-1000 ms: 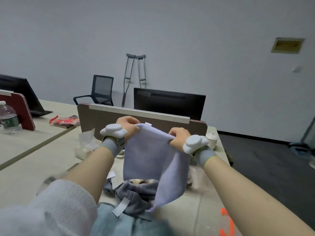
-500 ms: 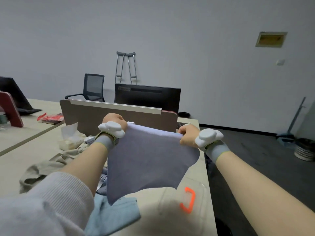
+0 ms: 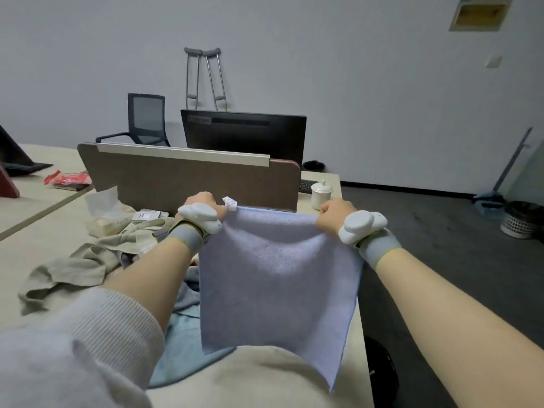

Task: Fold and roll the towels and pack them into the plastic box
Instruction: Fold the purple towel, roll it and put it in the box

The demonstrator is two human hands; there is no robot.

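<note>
Above the near right corner of the pale beige table [image 3: 259,378], a soft light purple square towel [image 3: 276,278] hangs flat and spread out. The left hand [image 3: 201,203] pinches its top left corner, where a small white tag [image 3: 230,203] sticks up. The right hand [image 3: 335,214] pinches its top right corner. Both hands have fingers curled tight on the cloth, and the top edge is pulled almost straight between them. The lower right corner of the towel hangs lowest, past the right edge of the table.

On each wrist sits a white plastic tracker [image 3: 200,216] on a grey band.

A light blue towel [image 3: 182,346] lies flat on the table, partly behind the purple one, near the front edge. A crumpled beige cloth [image 3: 73,269] lies to the left of it, toward the middle of the table. A white tissue pack [image 3: 107,213] stands behind the beige cloth, close to the brown desk divider [image 3: 191,178] at the far edge. A small white lidded cup [image 3: 321,194] stands at the far right corner. A black monitor [image 3: 244,136] is behind the divider.

I cannot see the plastic box.
</note>
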